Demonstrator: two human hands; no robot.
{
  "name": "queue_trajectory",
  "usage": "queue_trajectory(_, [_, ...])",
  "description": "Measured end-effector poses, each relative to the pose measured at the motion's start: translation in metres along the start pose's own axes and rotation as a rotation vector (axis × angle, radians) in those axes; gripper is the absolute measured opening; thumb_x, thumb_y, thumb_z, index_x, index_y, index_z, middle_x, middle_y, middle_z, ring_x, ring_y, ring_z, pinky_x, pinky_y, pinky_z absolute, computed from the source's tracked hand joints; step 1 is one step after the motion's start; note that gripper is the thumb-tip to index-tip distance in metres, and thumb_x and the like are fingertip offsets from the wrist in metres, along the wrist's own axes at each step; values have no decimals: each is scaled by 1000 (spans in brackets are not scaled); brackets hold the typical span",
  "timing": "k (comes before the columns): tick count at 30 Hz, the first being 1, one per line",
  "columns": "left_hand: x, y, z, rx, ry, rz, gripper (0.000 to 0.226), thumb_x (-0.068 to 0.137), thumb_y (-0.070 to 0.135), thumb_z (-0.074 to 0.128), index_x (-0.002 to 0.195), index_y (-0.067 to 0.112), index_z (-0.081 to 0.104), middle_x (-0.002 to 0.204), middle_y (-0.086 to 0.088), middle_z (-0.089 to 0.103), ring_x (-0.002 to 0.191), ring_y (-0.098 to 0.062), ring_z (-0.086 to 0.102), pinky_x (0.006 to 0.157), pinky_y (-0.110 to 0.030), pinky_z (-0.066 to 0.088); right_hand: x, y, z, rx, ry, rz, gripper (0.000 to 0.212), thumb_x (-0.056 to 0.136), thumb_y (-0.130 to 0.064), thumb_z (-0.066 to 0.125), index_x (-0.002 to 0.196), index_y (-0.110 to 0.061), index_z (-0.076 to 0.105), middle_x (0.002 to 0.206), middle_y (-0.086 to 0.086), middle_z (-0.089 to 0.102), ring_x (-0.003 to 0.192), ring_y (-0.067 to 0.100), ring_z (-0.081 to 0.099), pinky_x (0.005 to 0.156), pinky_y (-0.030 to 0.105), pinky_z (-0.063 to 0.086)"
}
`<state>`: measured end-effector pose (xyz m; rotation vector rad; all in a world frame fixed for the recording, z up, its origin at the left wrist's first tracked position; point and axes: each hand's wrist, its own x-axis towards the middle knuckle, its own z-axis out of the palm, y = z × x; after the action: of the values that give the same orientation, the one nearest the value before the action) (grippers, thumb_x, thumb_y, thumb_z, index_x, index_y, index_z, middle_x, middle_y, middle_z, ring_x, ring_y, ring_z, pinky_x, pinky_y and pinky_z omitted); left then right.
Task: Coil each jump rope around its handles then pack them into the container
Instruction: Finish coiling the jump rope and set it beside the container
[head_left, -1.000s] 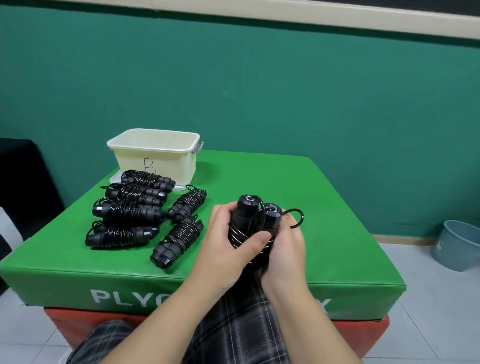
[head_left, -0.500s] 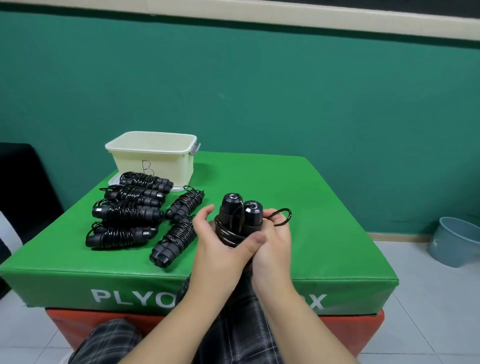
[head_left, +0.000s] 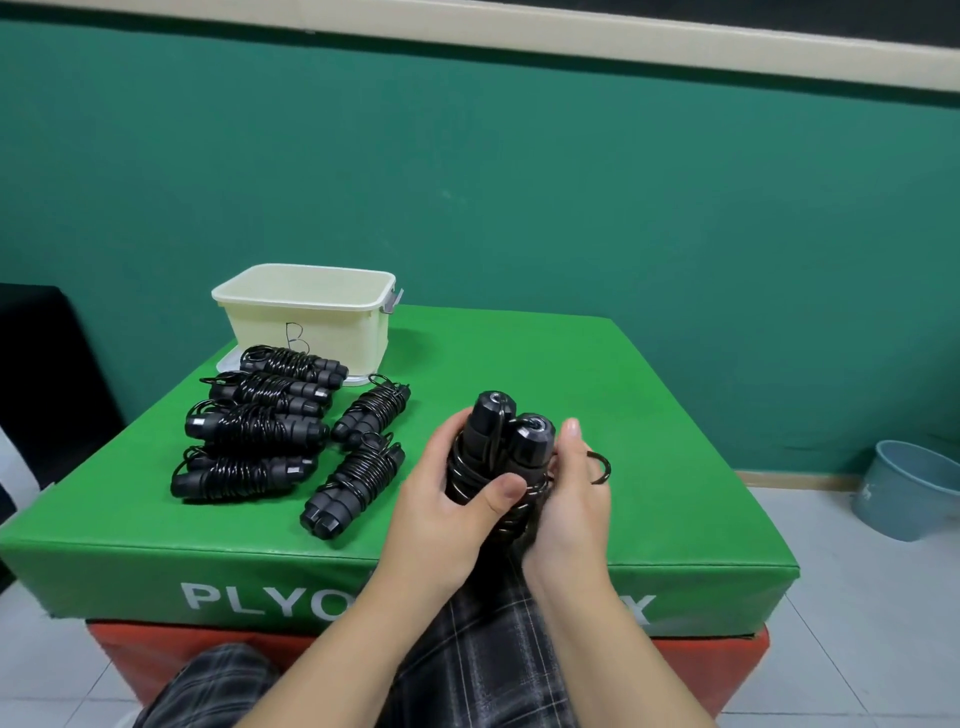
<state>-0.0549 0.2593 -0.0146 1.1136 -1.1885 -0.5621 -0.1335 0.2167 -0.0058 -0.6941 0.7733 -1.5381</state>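
Both hands hold one black jump rope (head_left: 500, 447) upright over the near middle of the green box, its two handles side by side with cord wound round them. My left hand (head_left: 451, 506) grips the bundle from the left, thumb across the coils. From the right, my right hand (head_left: 570, 493) wraps the bundle, and a short loop of cord (head_left: 602, 467) sticks out past its fingers. Several coiled jump ropes (head_left: 260, 431) lie in rows on the box's left half. The cream container (head_left: 306, 317) stands open at the back left.
The green plyo box (head_left: 649, 441) sits on a red one and ends just in front of my knees. A grey-blue bucket (head_left: 906, 488) stands on the tiled floor at the right. A dark object fills the far left edge.
The held bundle and both hands dipped toward me and left, then stayed near there. The cord loop by my right fingers has shrunk to a short hook.
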Motion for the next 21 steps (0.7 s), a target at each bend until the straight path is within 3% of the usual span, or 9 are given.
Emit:
queue_trajectory(4, [-2, -1, 4, -34, -25, -7, 83, 46, 83, 66, 114, 37, 49, 106, 34, 62, 99, 11, 58, 83, -4, 39, 5, 2, 4, 108, 11, 31, 36, 91, -19, 62, 60, -15, 43, 47, -4, 46, 45, 13, 41, 53, 25, 38])
queue_trajectory(6, [-2, -2, 5, -1, -51, 0, 92, 43, 79, 71, 121, 39, 42, 108, 39, 58, 99, 14, 56, 82, -3, 39, 7, 5, 4, 100, 58, -3, 38, 94, -13, 57, 60, -15, 41, 46, -5, 44, 45, 12, 39, 51, 24, 36])
queue_trajectory(9, [-2, -6, 6, 94, -53, -43, 107, 33, 52, 77, 124, 61, 22, 99, 31, 64, 98, 6, 60, 83, -13, 42, 5, 2, 4, 27, 85, -81, 41, 96, -8, 51, 58, -14, 36, 43, -7, 42, 41, 9, 38, 45, 18, 35])
queue_trajectory(12, [-4, -8, 8, 113, -6, -59, 102, 38, 57, 75, 121, 69, 16, 101, 23, 65, 99, 3, 61, 82, -12, 42, 4, 0, 5, 28, 118, -95, 44, 96, -5, 50, 57, -15, 33, 39, -10, 43, 36, 6, 38, 42, 15, 35])
queue_trajectory(15, [-5, -8, 7, 102, 5, -45, 94, 45, 63, 72, 123, 66, 20, 100, 31, 65, 99, 10, 59, 81, -6, 39, 2, 2, 5, -18, 100, -115, 41, 96, -7, 51, 58, -13, 36, 41, -11, 46, 40, 6, 41, 46, 16, 39])
queue_trajectory(18, [-2, -3, 6, 131, -47, -14, 87, 49, 63, 71, 123, 63, 23, 102, 51, 51, 99, 20, 53, 79, 1, 35, 5, 3, 0, -18, 95, -84, 35, 94, -8, 54, 61, -13, 43, 48, -8, 49, 50, 12, 44, 55, 23, 40])
queue_trajectory(21, [-2, 2, 6, 158, -110, 11, 89, 59, 46, 82, 125, 62, 24, 105, 55, 46, 102, 24, 49, 80, 4, 32, 11, -3, -4, 7, 102, -4, 32, 92, -11, 57, 62, -15, 47, 48, -6, 51, 51, 15, 45, 58, 26, 39])
